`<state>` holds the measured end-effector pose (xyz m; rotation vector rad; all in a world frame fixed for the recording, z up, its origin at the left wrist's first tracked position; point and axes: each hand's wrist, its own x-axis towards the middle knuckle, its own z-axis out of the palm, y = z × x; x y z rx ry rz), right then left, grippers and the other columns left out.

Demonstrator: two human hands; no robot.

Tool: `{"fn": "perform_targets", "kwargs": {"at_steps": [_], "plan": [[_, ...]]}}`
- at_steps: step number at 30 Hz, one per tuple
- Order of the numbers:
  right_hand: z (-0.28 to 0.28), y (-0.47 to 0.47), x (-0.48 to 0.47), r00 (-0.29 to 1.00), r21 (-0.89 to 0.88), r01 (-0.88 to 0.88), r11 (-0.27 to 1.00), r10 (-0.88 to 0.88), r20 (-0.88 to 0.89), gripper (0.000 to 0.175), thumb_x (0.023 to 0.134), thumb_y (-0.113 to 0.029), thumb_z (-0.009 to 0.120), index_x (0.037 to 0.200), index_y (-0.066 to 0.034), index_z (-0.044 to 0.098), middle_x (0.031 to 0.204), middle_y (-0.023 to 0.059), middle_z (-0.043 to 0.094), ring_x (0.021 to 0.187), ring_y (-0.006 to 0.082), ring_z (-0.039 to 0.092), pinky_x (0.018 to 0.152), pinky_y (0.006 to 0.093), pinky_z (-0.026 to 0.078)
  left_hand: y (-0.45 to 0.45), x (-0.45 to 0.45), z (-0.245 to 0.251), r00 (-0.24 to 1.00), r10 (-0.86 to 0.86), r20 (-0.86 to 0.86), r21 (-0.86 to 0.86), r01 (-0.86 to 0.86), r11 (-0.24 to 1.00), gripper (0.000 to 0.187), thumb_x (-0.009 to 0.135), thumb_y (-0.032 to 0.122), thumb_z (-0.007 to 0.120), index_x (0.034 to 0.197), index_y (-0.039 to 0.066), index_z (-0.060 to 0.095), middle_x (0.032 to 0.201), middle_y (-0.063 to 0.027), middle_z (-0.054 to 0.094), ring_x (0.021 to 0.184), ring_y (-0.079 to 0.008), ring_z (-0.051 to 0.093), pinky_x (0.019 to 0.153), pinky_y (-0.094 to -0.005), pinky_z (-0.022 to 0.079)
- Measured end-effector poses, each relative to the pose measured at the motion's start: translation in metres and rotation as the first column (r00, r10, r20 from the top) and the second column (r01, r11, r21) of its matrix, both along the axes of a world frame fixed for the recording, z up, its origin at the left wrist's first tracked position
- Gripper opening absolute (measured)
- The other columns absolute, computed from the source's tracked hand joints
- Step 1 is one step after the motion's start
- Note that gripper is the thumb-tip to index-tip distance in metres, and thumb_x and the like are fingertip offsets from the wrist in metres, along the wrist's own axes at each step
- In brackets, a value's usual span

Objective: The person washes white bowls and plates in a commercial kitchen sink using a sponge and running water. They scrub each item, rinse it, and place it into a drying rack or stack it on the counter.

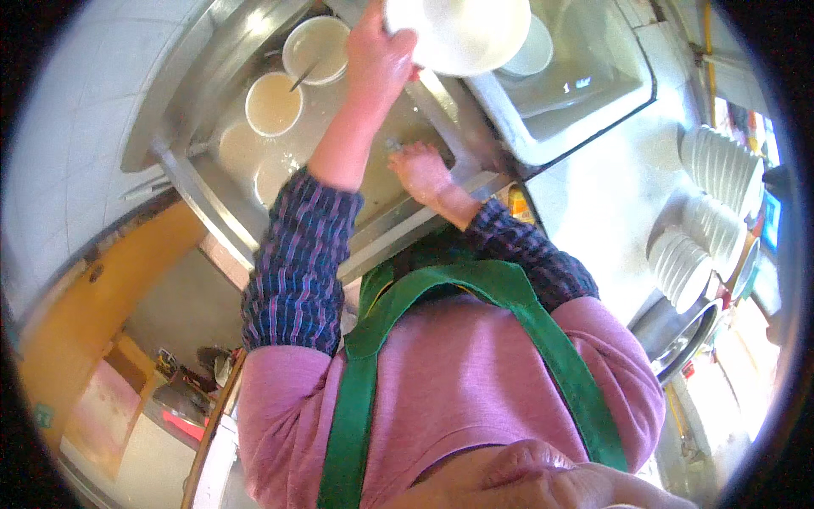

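At the top of the view my left hand point(375, 48) grips the rim of a white bowl point(467, 38), raised over the divider between two sink basins. My right hand point(423, 170) is low over the cloudy water of the left metal sink point(356, 245), close to its near wall. Something small and pale shows by its fingertips, too blurred to name. Beyond my left forearm, white bowls point(275, 104) sit in that water, several of them filled with it. A thin dark utensil handle point(304, 76) leans from the bowl at the back point(318, 38).
To the right, a second basin point(572, 95) holds water and another white bowl point(533, 48). Stacks of white dishes point(718, 168) stand on the right counter point(591, 191), with a metal basin point(683, 337) nearer me. A tiled wall point(82, 127) borders the left.
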<state>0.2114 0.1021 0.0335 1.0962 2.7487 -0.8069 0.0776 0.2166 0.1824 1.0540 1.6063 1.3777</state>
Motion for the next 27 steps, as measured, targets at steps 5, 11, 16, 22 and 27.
{"fn": "perform_targets", "kwargs": {"at_steps": [5, 11, 16, 22, 27], "plan": [[-0.005, 0.001, -0.003, 0.996, -0.001, 0.066, 0.998, -0.066, -0.054, 0.023, 0.084, -0.022, 0.047, 0.085, -0.0059, 0.064, 0.091, 0.0139, 0.060, 0.093, 0.0307, 0.055, 0.081, 0.0446, 0.044, 0.096, 0.059, -0.022, 0.694, -0.153, -0.703, 0.032, 0.245, 0.969, 0.047, 0.080, 0.003, 0.040, 0.126, 0.015, 0.046, 0.102, -0.0246, 0.056, 0.088, -0.0383, 0.057, 0.076, -0.0465, 0.047], [-0.007, 0.001, 0.009, 0.953, -0.264, 0.277, 0.924, -0.299, -0.045, 0.021, 0.075, -0.015, 0.049, 0.075, -0.0029, 0.066, 0.084, 0.0149, 0.065, 0.079, 0.0315, 0.063, 0.070, 0.0417, 0.050, 0.106, 0.091, -0.057, 0.737, -0.201, -0.645, -0.105, 0.174, 0.979, 0.052, 0.083, 0.010, 0.048, 0.133, 0.017, 0.035, 0.104, -0.0249, 0.055, 0.093, -0.0390, 0.056, 0.078, -0.0459, 0.047], [-0.018, 0.020, -0.005, 0.961, -0.410, 0.262, 0.874, -0.276, 0.027, 0.033, 0.088, -0.034, 0.044, 0.100, -0.0054, 0.055, 0.085, 0.0233, 0.062, 0.083, 0.0412, 0.059, 0.070, 0.0481, 0.048, 0.010, -0.003, -0.078, 0.773, 0.253, -0.582, 0.218, -0.152, 0.964, 0.044, 0.072, 0.004, 0.057, 0.115, 0.004, 0.048, 0.101, -0.0205, 0.058, 0.086, -0.0337, 0.057, 0.076, -0.0411, 0.048], [-0.053, 0.028, -0.043, 0.938, -0.439, 0.338, 0.833, -0.339, 0.078, 0.056, 0.076, -0.029, 0.063, 0.115, 0.0074, 0.044, 0.116, 0.0302, 0.049, 0.106, 0.0417, 0.050, 0.089, 0.0429, 0.042, -0.243, -0.105, -0.178, 0.829, 0.434, -0.352, -0.583, -0.557, 0.591, 0.039, 0.082, 0.026, 0.055, 0.115, 0.005, 0.053, 0.113, -0.0178, 0.057, 0.098, -0.0320, 0.056, 0.084, -0.0376, 0.045], [-0.086, 0.011, -0.073, 0.931, -0.220, -0.338, 0.915, 0.359, 0.063, 0.053, 0.073, -0.025, 0.063, 0.112, 0.0073, 0.048, 0.116, 0.0300, 0.049, 0.110, 0.0413, 0.048, 0.092, 0.0419, 0.041, -0.312, -0.106, -0.236, 0.803, -0.334, -0.494, -0.817, -0.296, 0.495, 0.034, 0.082, 0.015, 0.054, 0.114, 0.003, 0.055, 0.111, -0.0152, 0.058, 0.102, -0.0294, 0.056, 0.083, -0.0387, 0.046]]}}
